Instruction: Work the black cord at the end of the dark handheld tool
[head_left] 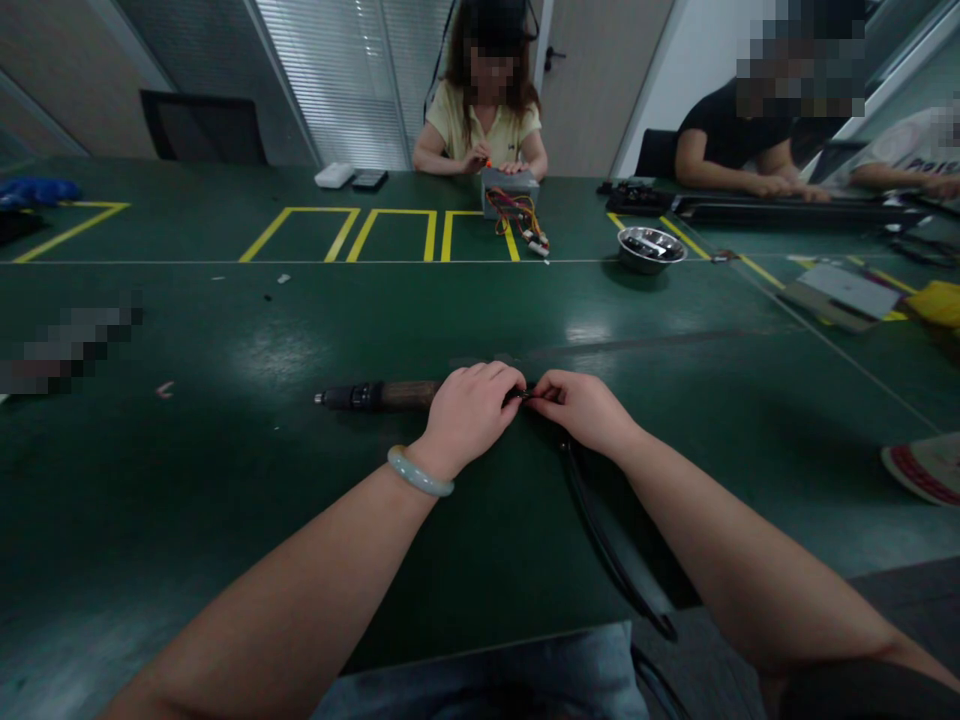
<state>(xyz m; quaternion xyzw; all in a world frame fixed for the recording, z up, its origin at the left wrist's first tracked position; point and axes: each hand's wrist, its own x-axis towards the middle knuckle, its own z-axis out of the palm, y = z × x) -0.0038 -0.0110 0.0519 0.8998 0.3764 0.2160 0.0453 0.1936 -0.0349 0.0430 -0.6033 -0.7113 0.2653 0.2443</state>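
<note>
An electric screwdriver (405, 396) lies across the green table in front of me, its dark tip pointing left. My left hand (476, 405), with a pale green bangle (420, 473) at the wrist, is wrapped over the tool's rear part and hides it. At that rear end my right hand (581, 408) pinches a small dark part, perhaps the cable's connector; the fingers cover most of it. Both hands' fingertips almost meet there. From below my right hand a black cable (600, 530) runs down over the table's front edge.
A metal bowl (651, 250) holds dark small parts. Across the table (187, 330), a person (480, 135) handles a grey box (510, 190) with coloured wires. Another person (735, 140) works at a long black object (787, 212). A shoe-like object (926, 468) is at the right.
</note>
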